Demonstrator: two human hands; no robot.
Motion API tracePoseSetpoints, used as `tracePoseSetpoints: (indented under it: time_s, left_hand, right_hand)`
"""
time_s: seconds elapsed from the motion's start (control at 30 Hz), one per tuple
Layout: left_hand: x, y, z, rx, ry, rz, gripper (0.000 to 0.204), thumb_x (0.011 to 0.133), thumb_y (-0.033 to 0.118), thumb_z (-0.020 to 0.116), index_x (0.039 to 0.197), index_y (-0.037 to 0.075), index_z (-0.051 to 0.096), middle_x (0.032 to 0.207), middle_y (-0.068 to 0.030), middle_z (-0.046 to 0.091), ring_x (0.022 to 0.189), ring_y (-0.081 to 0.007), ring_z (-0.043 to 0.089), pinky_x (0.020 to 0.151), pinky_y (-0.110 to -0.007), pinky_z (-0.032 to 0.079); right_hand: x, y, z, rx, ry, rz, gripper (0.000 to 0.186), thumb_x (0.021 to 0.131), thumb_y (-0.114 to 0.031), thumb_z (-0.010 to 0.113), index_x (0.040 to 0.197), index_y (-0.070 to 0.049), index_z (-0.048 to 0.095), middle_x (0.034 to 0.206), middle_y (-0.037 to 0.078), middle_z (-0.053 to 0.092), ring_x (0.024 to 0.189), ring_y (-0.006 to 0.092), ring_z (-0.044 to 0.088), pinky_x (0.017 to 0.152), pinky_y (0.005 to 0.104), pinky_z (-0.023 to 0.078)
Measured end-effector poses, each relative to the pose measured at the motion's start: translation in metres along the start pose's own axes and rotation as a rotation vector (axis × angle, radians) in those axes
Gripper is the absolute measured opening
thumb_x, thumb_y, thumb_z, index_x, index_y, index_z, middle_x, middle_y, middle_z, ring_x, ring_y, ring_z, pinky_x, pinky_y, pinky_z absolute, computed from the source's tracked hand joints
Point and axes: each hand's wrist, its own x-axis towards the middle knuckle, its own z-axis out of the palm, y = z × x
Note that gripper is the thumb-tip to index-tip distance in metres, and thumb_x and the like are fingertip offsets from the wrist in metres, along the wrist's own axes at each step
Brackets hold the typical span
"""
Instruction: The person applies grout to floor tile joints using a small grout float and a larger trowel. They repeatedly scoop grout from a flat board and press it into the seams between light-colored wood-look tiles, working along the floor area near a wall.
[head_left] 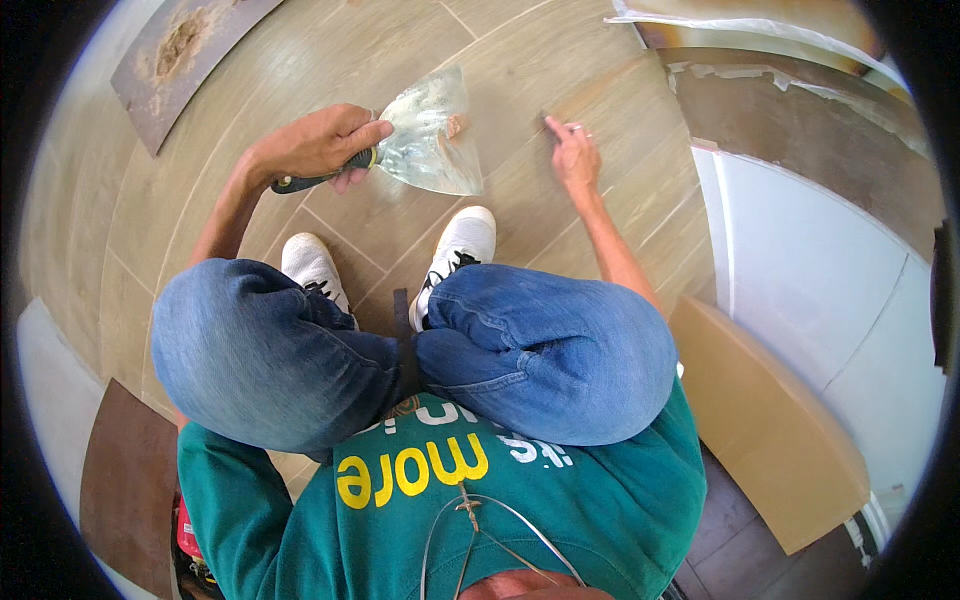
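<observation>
I am squatting on a floor of wood-look tiles (pixel 330 60), knees in blue jeans and white shoes below me. My left hand (pixel 318 142) grips the dark handle of a wide metal putty knife (pixel 432 140); its blade is smeared with pale paste and hovers just above the tiles. My right hand (pixel 573 152) reaches forward, index finger pressed on the edge of a tile (pixel 610 100) where it meets the neighbouring one. The two hands are about a blade's width apart.
A brown slab (pixel 175 55) with a crumbly patch lies at the far left. A white panel (pixel 810 270) and a tan board (pixel 770 420) stand to my right. Torn plastic sheeting (pixel 750 30) lies at the far right. Another brown slab (pixel 125 480) sits behind my left side.
</observation>
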Motion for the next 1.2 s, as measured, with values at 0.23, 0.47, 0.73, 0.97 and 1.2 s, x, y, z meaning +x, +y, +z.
tracePoseSetpoints:
  time_s: [0.23, 0.47, 0.73, 0.97, 1.2]
  left_hand:
    - [-0.006, -0.006, 0.002, 0.033, 0.002, 0.01, 0.061, 0.11, 0.049, 0.04, 0.078, 0.0, 0.06, 0.062, -0.0058, 0.063, 0.053, -0.0162, 0.064, 0.055, -0.033, 0.054]
    - [0.002, 0.002, -0.001, 0.046, -0.026, 0.073, 0.06, 0.111, 0.047, 0.039, 0.079, 0.0, 0.06, 0.061, -0.0052, 0.062, 0.052, -0.0161, 0.064, 0.053, -0.033, 0.054]
    - [-0.007, 0.001, 0.001, 0.023, 0.014, -0.008, 0.057, 0.111, 0.046, 0.04, 0.082, 0.001, 0.059, 0.061, -0.0042, 0.061, 0.052, -0.0159, 0.064, 0.053, -0.033, 0.054]
    - [-0.001, -0.003, 0.0, 0.008, -0.033, 0.046, 0.057, 0.111, 0.046, 0.04, 0.081, 0.0, 0.06, 0.062, -0.0053, 0.063, 0.052, -0.0161, 0.064, 0.052, -0.032, 0.054]
    - [-0.004, 0.003, 0.001, 0.013, -0.006, 0.019, 0.056, 0.111, 0.046, 0.041, 0.081, 0.001, 0.059, 0.062, -0.0048, 0.063, 0.052, -0.0157, 0.064, 0.051, -0.033, 0.053]
  right_hand:
    - [-0.032, -0.02, -0.021, 0.149, -0.074, -0.217, 0.048, 0.089, -0.004, 0.059, 0.129, -0.027, 0.07, 0.109, 0.005, 0.067, 0.105, 0.0279, 0.064, 0.089, 0.0463, 0.051]
    - [-0.025, 0.016, -0.019, -0.014, 0.1, -0.345, 0.061, 0.081, 0.003, 0.063, 0.132, -0.029, 0.069, 0.122, -0.001, 0.067, 0.115, 0.0239, 0.061, 0.098, 0.045, 0.044]
    - [-0.011, 0.035, -0.026, 0.018, 0.036, -0.342, 0.069, 0.078, 0.007, 0.061, 0.135, -0.031, 0.067, 0.127, -0.002, 0.065, 0.122, 0.0231, 0.058, 0.1, 0.0445, 0.043]
    - [-0.022, 0.037, -0.025, -0.018, -0.019, -0.369, 0.059, 0.085, 0.002, 0.059, 0.133, -0.032, 0.068, 0.123, 0.001, 0.067, 0.119, 0.0225, 0.06, 0.099, 0.0447, 0.045]
    - [0.01, 0.033, -0.023, 0.088, 0.039, -0.007, 0.044, 0.091, -0.006, 0.06, 0.128, -0.028, 0.072, 0.115, 0.009, 0.067, 0.102, 0.0316, 0.066, 0.088, 0.0455, 0.054]
